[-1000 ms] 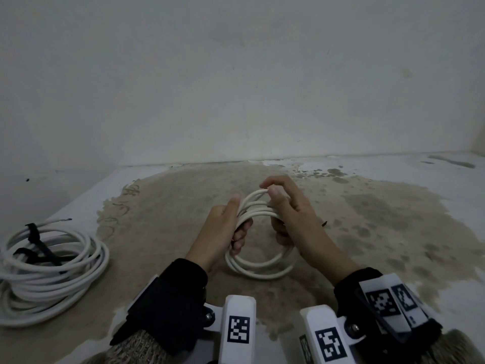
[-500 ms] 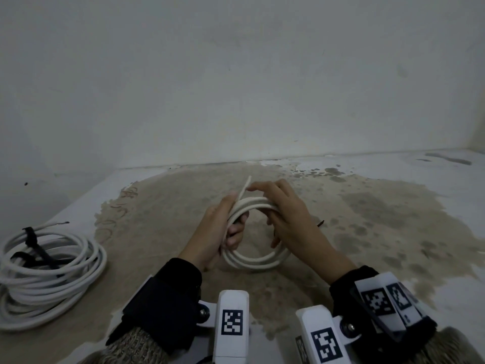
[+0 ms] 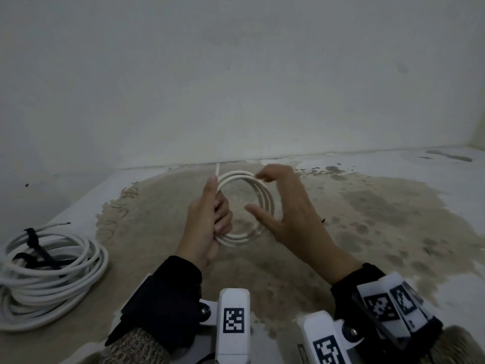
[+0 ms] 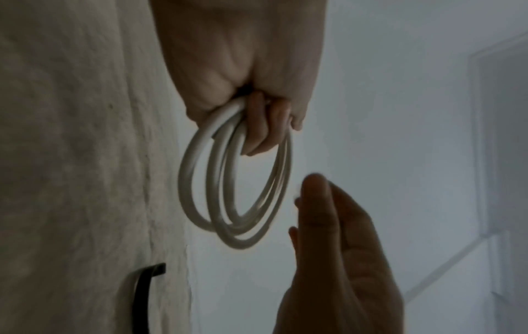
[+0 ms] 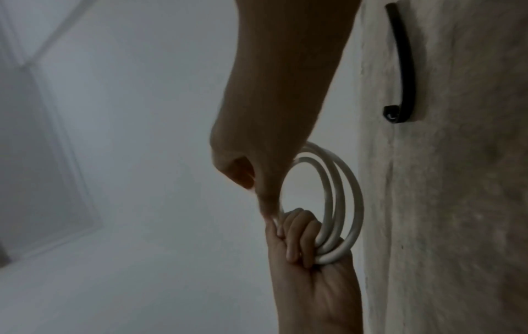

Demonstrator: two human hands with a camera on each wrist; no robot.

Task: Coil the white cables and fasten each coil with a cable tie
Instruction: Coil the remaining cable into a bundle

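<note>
A small white cable coil (image 3: 265, 195) of about three loops is held upright above the stained floor. My left hand (image 3: 210, 219) grips its left side in a fist, and the loose cable end (image 3: 217, 169) sticks up past the thumb. My right hand (image 3: 286, 203) is spread at the coil's right side, thumb out, fingertips at the top strand. In the left wrist view the coil (image 4: 187, 180) hangs from my left fingers (image 4: 262, 126), with the right hand (image 4: 337, 259) flat beside it. A black cable tie (image 5: 405, 56) lies on the floor.
A larger white coil (image 3: 52, 271), bound with black ties (image 3: 32, 237), lies on the floor at the left. The white wall (image 3: 236, 88) rises close behind the hands. The floor (image 3: 380, 219) is brown-stained. The black tie's tip (image 3: 322, 220) shows behind my right hand.
The coil has been lifted and turned to face me. My right hand has let go of the coil's right side and spread open. The left hand keeps its grip.
</note>
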